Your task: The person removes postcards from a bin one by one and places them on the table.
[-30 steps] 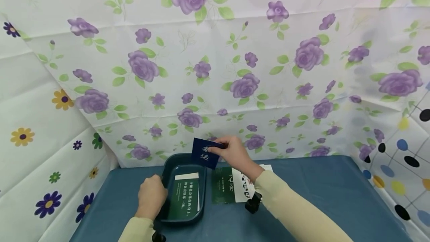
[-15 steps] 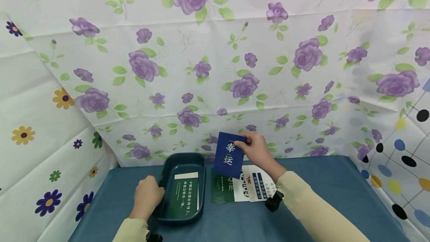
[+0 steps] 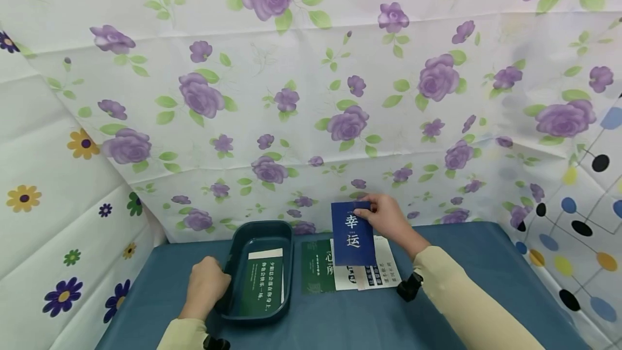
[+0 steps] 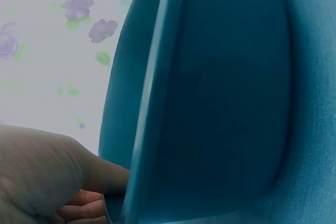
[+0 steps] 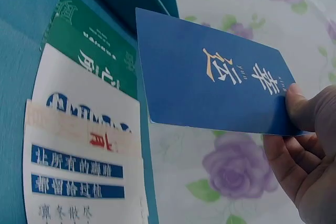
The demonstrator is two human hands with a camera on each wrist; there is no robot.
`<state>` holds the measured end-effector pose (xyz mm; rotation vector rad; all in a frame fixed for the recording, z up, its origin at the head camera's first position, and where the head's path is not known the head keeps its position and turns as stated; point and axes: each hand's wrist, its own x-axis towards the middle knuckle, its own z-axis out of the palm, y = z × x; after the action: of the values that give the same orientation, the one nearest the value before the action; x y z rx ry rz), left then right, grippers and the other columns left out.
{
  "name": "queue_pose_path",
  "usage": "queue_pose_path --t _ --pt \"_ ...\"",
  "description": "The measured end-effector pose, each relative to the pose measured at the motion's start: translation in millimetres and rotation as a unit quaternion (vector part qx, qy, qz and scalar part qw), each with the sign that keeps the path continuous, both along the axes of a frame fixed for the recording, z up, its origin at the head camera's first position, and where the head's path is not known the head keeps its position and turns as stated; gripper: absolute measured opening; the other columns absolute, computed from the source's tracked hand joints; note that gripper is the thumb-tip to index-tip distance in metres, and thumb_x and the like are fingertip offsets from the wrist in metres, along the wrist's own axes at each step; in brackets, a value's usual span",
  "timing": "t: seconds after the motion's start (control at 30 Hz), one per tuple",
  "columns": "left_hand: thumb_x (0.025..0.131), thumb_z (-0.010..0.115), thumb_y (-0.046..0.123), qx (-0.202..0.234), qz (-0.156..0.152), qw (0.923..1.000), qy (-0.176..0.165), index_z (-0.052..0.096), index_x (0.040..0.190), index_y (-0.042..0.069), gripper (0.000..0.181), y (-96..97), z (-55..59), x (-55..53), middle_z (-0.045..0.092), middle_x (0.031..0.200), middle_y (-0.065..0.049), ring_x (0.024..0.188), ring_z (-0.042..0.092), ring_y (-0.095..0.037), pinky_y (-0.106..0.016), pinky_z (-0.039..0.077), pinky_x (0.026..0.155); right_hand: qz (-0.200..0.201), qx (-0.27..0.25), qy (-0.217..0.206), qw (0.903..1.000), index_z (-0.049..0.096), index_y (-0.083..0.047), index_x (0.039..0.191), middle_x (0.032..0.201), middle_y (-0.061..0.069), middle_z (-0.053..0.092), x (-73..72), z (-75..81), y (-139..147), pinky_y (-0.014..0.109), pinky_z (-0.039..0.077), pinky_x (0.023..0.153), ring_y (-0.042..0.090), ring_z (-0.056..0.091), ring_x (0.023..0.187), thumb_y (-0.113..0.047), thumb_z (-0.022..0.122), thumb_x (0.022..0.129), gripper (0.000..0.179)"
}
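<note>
Blue card point(image 3: 353, 255) is up in the air above the desk point(image 3: 340, 320). Far left, the left hand point(image 3: 206, 285) has its fingers curled at the tray point(image 3: 289, 280), gripping the rim. Green card point(image 3: 259, 285) lies inside. Next over, some overlapping cards point(image 3: 317, 274) on the desk, then the right hand point(image 3: 387, 217) pinching the blue one's top right corner, thumb on front.

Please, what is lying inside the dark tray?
Inside the tray lies a green card with white writing; pale edges show beyond it, probably another card beneath. The rest under the green card is covered.
</note>
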<state>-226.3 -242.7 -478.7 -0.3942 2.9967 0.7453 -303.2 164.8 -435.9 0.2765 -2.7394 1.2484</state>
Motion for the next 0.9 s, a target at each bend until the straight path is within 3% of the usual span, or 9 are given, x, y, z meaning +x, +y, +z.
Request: queue_pose_path --t 0.2,0.33,0.47,0.57,0.73,0.9 --pt "0.077 0.055 0.003 0.004 -0.004 1.0 -0.005 0.031 0.049 0.018 0.04 -2.6 3.2 2.6 0.02 0.048 0.006 0.043 0.019 -0.009 -0.026 0.025 0.04 -0.003 0.0 -0.015 0.9999 0.066 -0.012 0.101 0.077 0.005 0.066 -0.9 -1.1 14 0.029 0.046 0.052 0.014 0.06 0.058 -0.025 0.064 0.088 0.018" --pt "0.077 0.055 0.002 -0.003 0.002 1.0 -0.003 0.032 0.05 0.017 0.039 -1.5 3.0 2.9 0.023 0.047 0.005 0.042 0.026 -0.011 -0.027 0.027 0.041 -0.005 0.003 -0.038 0.9992 0.065 -0.011 0.097 0.078 0.008 0.066 -1.5 -8.0 28 0.031 0.047 0.053 0.016 0.06 0.06 -0.023 0.062 0.089 0.015" --pt "0.076 0.056 0.001 -0.016 0.009 0.9998 0.012 0.032 0.051 0.016 0.038 1.2 0.3 2.6 0.027 0.048 0.004 0.045 0.034 -0.014 -0.029 0.03 0.044 -0.021 0.017 -0.057 0.998 0.063 -0.011 0.106 0.086 0.007 0.068 -2.7 -19.9 43 0.03 0.049 0.057 0.014 0.063 0.066 -0.024 0.06 0.091 0.02" --pt "0.075 0.056 0.001 -0.023 0.013 0.9994 0.023 0.033 0.051 0.016 0.037 3.1 -1.9 2.3 0.031 0.049 0.003 0.048 0.036 -0.016 -0.03 0.031 0.045 -0.032 0.033 -0.061 0.9971 0.062 -0.011 0.104 0.074 0.004 0.061 -3.5 -30.1 55 0.029 0.043 0.054 0.012 0.054 0.06 -0.024 0.06 0.09 0.019" --pt "0.075 0.056 0.001 -0.03 0.016 0.9989 0.033 0.034 0.053 0.015 0.035 5.6 -2.9 1.6 0.037 0.05 0.0 0.05 0.039 -0.017 -0.031 0.033 0.045 -0.029 0.057 -0.068 0.9957 0.059 -0.008 0.089 0.055 -0.001 0.03 -3.3 -44.6 67 0.029 0.029 0.049 0.014 0.03 0.048 -0.025 0.063 0.088 0.018" --pt "0.075 0.055 0.001 -0.031 0.013 0.9986 0.041 0.036 0.054 0.014 0.032 8.1 -3.0 1.0 0.047 0.052 -0.005 0.051 0.043 -0.018 -0.032 0.035 0.045 -0.023 0.056 -0.098 0.9933 0.063 -0.007 0.095 0.053 -0.002 0.03 -1.9 -56.1 70 0.029 0.029 0.048 0.013 0.028 0.046 -0.027 0.065 0.087 0.022"
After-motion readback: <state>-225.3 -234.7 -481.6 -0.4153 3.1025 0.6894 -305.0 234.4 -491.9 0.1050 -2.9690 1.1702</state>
